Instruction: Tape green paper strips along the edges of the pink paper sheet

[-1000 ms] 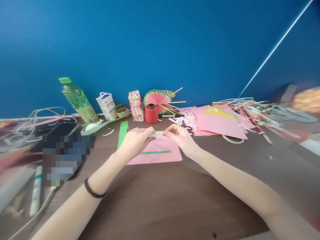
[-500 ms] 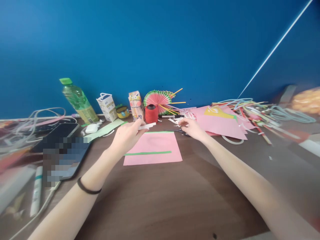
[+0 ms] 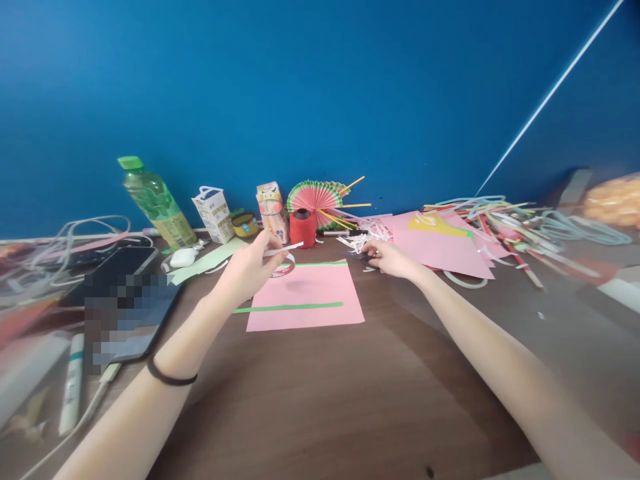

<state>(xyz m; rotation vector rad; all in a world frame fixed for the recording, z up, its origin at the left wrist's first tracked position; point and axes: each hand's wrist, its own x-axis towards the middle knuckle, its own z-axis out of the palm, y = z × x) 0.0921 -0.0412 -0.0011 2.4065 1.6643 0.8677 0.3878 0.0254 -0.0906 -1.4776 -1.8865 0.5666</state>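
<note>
My left hand (image 3: 245, 267) is closed around a roll of white tape (image 3: 286, 268), raised over the left part of a pink paper sheet (image 3: 310, 287). A loose white tape end (image 3: 289, 249) sticks out to the right from the fingers. Across the pink sheet lies a green strip (image 3: 295, 307), its left end beyond the paper's edge; another green strip (image 3: 325, 263) runs along the far edge. My right hand (image 3: 390, 259) is closed at the fingertips on a dark object that looks like black scissors (image 3: 369, 257), mostly hidden, beside white paper scraps (image 3: 357, 242).
Along the blue wall stand a green bottle (image 3: 157, 203), a carton (image 3: 214, 215), a red spool (image 3: 303, 229) and a pleated paper fan (image 3: 315, 199). Pink sheets (image 3: 440, 247) and strips are piled right. At left lie phones (image 3: 115, 273), cables and a marker (image 3: 73, 387).
My left hand has moved slightly left and turned, so the tape roll's ring now shows. My right hand has closed on the dark object beside the sheet. The near green strip's left end shows more.
</note>
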